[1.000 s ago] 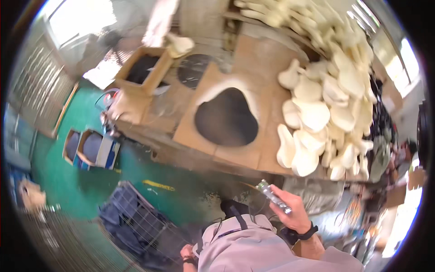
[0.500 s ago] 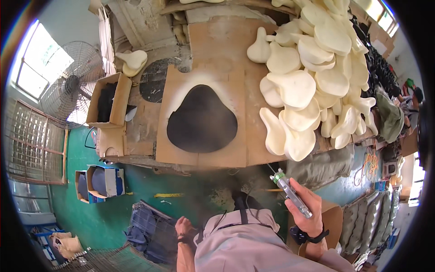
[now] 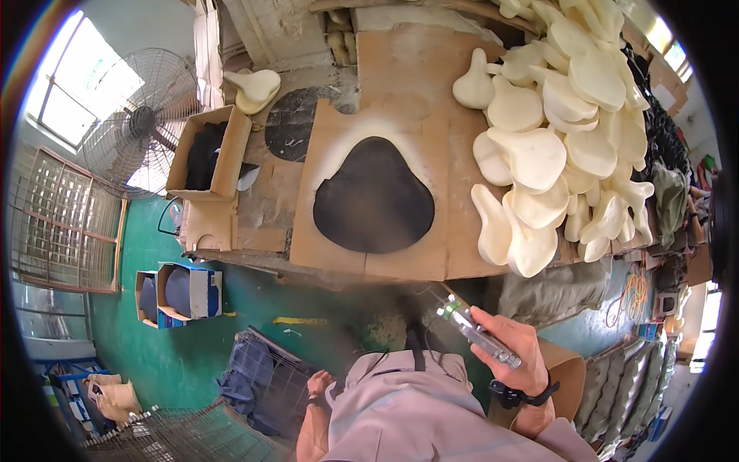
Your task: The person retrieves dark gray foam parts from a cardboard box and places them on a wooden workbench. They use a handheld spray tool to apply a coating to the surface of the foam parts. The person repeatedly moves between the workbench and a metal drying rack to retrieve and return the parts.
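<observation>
1. Head view: the right hand (image 3: 512,350), lower right, has its grip wrapped around a metal spray-gun-like tool (image 3: 479,333); the left hand (image 3: 319,383), lower centre, curls loosely, contents unclear.
2. The black pad (image 3: 375,196) lies mid-frame on cardboard (image 3: 423,262).
3. A rightward swing could knock the cream pieces (image 3: 531,158).

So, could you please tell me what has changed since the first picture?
The view has levelled out, and more of the left hand shows. The right hand still grips the metal tool; the dark piece still lies on the cardboard.
</observation>
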Tool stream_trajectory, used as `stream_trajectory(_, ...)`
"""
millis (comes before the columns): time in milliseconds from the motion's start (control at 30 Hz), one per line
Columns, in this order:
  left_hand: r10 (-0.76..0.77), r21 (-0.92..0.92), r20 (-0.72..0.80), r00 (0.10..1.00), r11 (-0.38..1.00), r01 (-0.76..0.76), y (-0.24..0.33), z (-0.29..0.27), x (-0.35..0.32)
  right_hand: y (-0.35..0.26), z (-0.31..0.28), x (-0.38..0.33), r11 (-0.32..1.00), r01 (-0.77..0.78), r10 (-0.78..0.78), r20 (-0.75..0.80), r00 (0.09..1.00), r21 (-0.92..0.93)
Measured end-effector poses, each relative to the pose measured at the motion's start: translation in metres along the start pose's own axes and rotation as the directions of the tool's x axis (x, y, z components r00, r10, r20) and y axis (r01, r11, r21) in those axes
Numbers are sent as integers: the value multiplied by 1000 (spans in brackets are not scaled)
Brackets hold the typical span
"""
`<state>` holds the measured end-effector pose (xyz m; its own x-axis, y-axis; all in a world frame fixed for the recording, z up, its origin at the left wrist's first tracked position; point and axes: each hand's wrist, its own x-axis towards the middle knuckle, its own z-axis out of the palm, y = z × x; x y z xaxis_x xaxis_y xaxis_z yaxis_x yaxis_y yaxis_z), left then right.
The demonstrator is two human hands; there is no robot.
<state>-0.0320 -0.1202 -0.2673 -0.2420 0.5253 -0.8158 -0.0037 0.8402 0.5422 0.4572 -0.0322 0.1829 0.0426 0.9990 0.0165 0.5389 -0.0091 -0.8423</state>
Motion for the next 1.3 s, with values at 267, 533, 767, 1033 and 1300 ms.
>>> stream_trajectory(267,254,145,204,945,947,-286,-19,-24,27,-9,3,-13,998,-59,61,67,996,-39)
stream_trajectory(533,374,198,310,874,874,-444,18,-3,97,-6,-11,-48,973,-228,223,-121,967,-33)
stream_trajectory(767,510,254,398,763,738,-625,44,21,140,5,-19,-60,953,-302,298,-308,903,37)
stream_trajectory(1033,422,414,383,821,716,-562,68,33,114,7,-8,-16,989,-146,134,-382,914,-3)
stream_trajectory(1300,416,374,449,791,717,-589,29,-5,93,0,0,8,995,-97,80,-340,937,-36)
